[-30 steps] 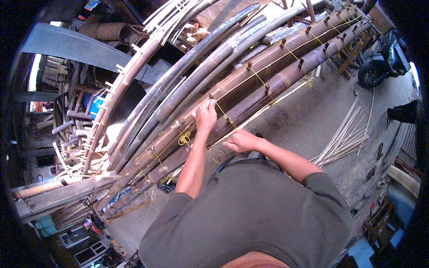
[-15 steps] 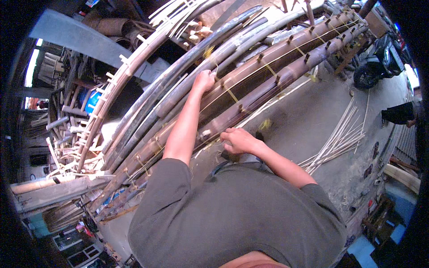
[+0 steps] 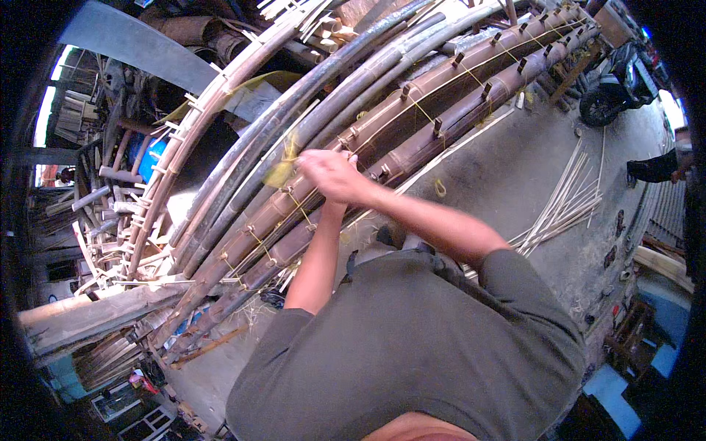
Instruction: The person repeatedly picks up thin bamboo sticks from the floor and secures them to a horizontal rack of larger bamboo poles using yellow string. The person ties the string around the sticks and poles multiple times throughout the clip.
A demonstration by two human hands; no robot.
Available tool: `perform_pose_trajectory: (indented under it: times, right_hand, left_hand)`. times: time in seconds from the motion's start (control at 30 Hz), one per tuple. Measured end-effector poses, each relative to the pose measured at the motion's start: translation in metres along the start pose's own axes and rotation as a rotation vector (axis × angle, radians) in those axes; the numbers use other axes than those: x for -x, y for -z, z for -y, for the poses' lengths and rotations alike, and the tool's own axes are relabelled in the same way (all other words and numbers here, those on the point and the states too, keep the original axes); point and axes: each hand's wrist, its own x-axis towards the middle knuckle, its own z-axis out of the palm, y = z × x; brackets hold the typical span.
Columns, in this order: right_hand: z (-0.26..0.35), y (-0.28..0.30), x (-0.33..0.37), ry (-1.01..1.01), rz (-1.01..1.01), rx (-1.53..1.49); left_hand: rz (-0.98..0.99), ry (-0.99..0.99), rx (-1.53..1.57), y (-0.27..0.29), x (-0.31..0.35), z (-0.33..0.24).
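Note:
Two long brown bamboo poles (image 3: 401, 158) run diagonally in front of me, studded with short dark pegs (image 3: 437, 123) and bound across by thin yellow ties. My right hand (image 3: 327, 176) is closed above the nearer stretch of the poles, crossing over my left wrist. Blurred yellow twine (image 3: 279, 173) trails from beside its fingers, so it appears to be gripped there. Behind it, my left hand (image 3: 352, 159) is mostly hidden at the pole; only a bit of its fingertips shows, and what they hold cannot be made out.
Beyond lie several grey poles (image 3: 294, 103) and a curved bamboo piece with pale pegs (image 3: 176, 136). Thin pale sticks (image 3: 562, 202) lie on the floor at right, near a motorcycle (image 3: 610, 103). Another person's dark-clothed leg (image 3: 651, 171) shows at the right edge.
My right hand has risen from near my body to the poles, crossing over my left. My left hand has come down and nearer. The view has shifted slightly along the poles.

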Motion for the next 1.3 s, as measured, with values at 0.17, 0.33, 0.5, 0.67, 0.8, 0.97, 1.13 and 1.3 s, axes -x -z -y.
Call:
perform_pose_trajectory:
  times: [0.17,0.33,0.5,0.67,0.8,0.97,1.13,1.3]
  right_hand:
    - [-0.041,0.061,-0.075,-0.037,0.276,1.09]
    - [-0.013,0.076,-0.065,-0.146,0.342,-0.574]
    - [-0.078,0.077,0.102,0.17,0.656,0.533]
    - [-0.084,0.046,0.098,0.114,0.483,0.219]
    - [-0.069,0.06,0.118,0.129,0.346,0.213]
    - [-0.092,0.068,0.14,-0.346,-0.307,-0.472]
    - [-0.091,0.018,0.159,-0.726,-0.587,-1.079]
    - [-0.076,-0.106,0.158,-0.87,0.19,-1.212]
  left_hand:
    - [0.13,0.217,-0.034,0.016,-0.025,-0.018]
    - [0.139,0.23,-0.019,0.021,-0.018,0.005]
    - [0.054,0.292,0.039,0.026,-0.025,-0.031]
    - [-0.112,0.159,0.416,0.046,-0.045,-0.058]
    - [-0.364,0.073,0.221,0.064,-0.125,-0.057]
    - [-0.083,0.128,-0.14,0.017,-0.138,0.024]
    - [0.015,0.167,-0.009,0.105,-0.096,0.025]
    - [0.332,0.23,-0.27,0.175,0.018,0.085]
